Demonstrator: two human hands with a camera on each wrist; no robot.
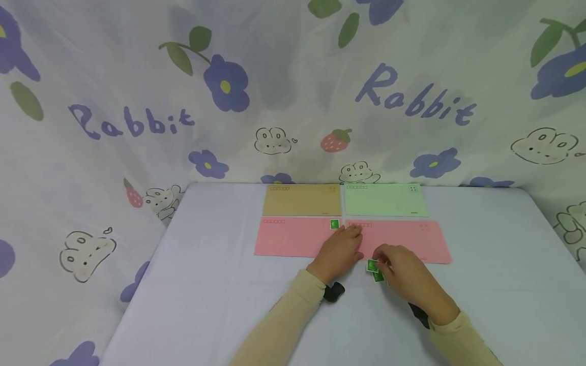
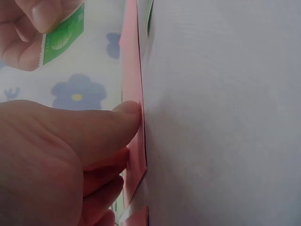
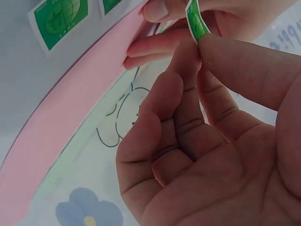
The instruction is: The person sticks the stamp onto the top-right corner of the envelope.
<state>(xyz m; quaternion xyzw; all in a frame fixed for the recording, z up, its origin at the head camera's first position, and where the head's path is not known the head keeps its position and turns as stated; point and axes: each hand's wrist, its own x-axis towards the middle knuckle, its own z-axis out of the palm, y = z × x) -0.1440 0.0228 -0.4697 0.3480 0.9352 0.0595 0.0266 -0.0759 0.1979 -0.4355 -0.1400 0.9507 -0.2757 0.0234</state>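
Note:
My right hand [image 1: 407, 274] pinches a green postage stamp [image 3: 197, 22] between thumb and index finger, just off the near edge of the right pink envelope [image 1: 393, 240]. In the left wrist view the held stamp [image 2: 65, 38] shows its printed face. My left hand [image 1: 338, 253] rests on the left end of that envelope, fingers extended and thumb at its near edge. Loose green stamps [image 3: 61, 21] lie on the table beside the right hand. Another green stamp [image 1: 334, 224] sits at the top right corner of the left pink envelope [image 1: 288, 239].
Behind the pink envelopes lie a brown envelope [image 1: 302, 201] and a light green envelope [image 1: 384, 201]. All sit on a white-covered table [image 1: 206, 284]. A patterned curtain [image 1: 293, 76] stands at the table's back and left.

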